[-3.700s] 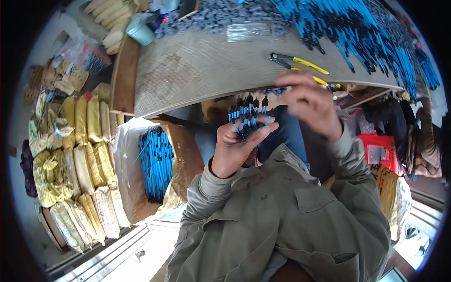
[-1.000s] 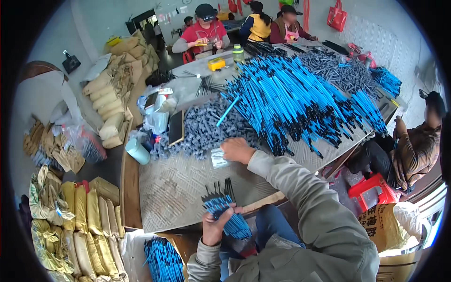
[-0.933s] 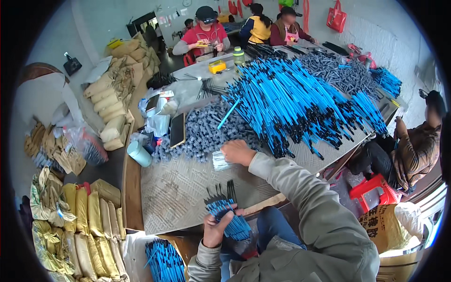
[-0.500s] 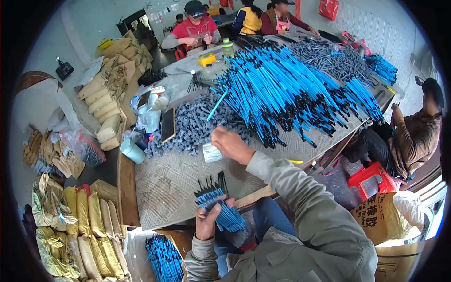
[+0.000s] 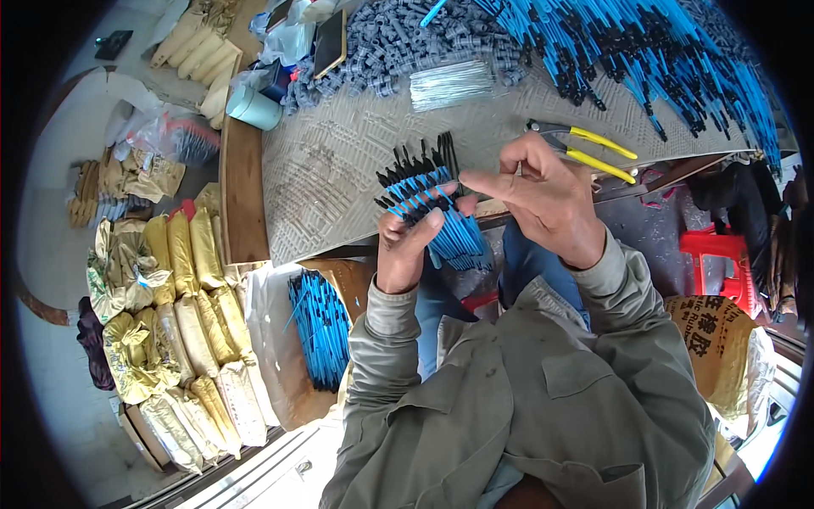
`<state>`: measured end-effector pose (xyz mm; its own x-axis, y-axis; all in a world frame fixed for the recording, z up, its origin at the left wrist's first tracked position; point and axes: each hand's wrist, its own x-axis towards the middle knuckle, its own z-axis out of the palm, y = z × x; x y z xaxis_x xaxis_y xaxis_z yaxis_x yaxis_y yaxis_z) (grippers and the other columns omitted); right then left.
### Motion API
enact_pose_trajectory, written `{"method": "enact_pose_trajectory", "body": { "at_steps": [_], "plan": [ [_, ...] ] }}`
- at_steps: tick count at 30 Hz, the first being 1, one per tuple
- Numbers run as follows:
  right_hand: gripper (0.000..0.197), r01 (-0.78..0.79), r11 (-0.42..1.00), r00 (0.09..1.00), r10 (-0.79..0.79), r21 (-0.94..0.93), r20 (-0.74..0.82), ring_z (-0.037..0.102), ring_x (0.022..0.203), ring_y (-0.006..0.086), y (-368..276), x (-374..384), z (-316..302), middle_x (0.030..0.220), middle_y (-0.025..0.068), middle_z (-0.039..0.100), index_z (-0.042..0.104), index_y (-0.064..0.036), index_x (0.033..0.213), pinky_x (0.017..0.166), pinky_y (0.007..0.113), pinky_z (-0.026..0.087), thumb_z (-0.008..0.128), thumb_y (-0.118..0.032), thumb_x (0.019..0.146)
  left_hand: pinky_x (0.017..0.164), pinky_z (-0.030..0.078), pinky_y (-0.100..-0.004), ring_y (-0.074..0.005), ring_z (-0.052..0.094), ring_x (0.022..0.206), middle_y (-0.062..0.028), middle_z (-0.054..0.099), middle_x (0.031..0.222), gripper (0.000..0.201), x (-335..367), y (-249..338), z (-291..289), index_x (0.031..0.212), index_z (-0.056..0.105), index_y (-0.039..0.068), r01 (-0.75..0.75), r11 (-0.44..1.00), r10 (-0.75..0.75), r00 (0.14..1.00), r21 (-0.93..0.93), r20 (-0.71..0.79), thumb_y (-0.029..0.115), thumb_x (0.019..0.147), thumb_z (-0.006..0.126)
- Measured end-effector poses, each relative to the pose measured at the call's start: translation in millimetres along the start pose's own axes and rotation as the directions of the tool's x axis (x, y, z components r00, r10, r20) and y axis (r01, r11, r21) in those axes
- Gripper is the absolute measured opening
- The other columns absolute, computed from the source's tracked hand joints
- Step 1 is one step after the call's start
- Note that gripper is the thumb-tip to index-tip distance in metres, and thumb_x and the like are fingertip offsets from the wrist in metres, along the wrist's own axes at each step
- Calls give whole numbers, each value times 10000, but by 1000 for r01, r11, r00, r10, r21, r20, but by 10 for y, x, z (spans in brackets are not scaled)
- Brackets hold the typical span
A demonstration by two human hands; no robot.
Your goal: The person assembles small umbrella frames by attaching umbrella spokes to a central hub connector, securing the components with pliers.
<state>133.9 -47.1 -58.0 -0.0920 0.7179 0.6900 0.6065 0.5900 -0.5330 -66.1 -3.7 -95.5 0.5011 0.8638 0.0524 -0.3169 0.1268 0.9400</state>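
The left hand was clamped on a bundle of blue sticks with black ends, its thumb pressed across the near side. The bundle stood tilted in front of the person, at the near edge of the table, black ends toward the table. The right hand was at the bundle's right side, its forefinger stretched out to the sticks and other fingers curled; whether it pinched anything could not be told.

Left of the person's lap, a box with a pale liner held more blue sticks, lying close together along its length. Farther left, plump gold packs lay in rows, their contents hidden. Beyond these, a clear bag had dark things in it, too blurred to make out. At the right stood a tan sack, its inside out of sight.

On the table, a teal cup stood near the left board; its contents could not be seen. Silver wires lay beside a grey heap, and yellow-handled pliers lay near the right hand.
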Motion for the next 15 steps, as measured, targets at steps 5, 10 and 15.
{"method": "enact_pose_trajectory", "body": {
  "at_steps": [5, 10, 15],
  "plan": [
    [429, -32, 999, 999, 33, 39, -11, 490, 643, 119, -10, -19, 18, 797, 38, 413, 681, -99, 1039, 533, 220, 405, 613, 127, 680, 857, 470, -328, -193, 614, 922, -122, 633, 1057, 312, -46, 11, 42, 1111, 591, -41, -16, 1000, 16, 1000, -9, -17, 107, 837, 605],
    [450, -1, 998, 1000, 1, 66, -10, 519, 646, 114, 17, 12, 61, 803, 43, 411, 673, -86, 1047, 555, 227, 441, 593, 151, 673, 851, 477, -341, -198, 615, 919, -125, 629, 1072, 315, -48, 5, 24, 1111, 592, -36, 5, 1000, -4, 1000, 15, -13, 111, 834, 612],
    [444, 19, 998, 999, -21, 63, 32, 611, 663, 111, 38, 48, 35, 801, 42, 422, 665, -77, 1044, 550, 226, 486, 583, 154, 674, 843, 482, -354, -206, 617, 912, -126, 631, 1065, 322, -25, 21, 32, 1111, 590, -35, -9, 1000, 9, 1000, -13, -17, 114, 828, 624]
  ]
}}
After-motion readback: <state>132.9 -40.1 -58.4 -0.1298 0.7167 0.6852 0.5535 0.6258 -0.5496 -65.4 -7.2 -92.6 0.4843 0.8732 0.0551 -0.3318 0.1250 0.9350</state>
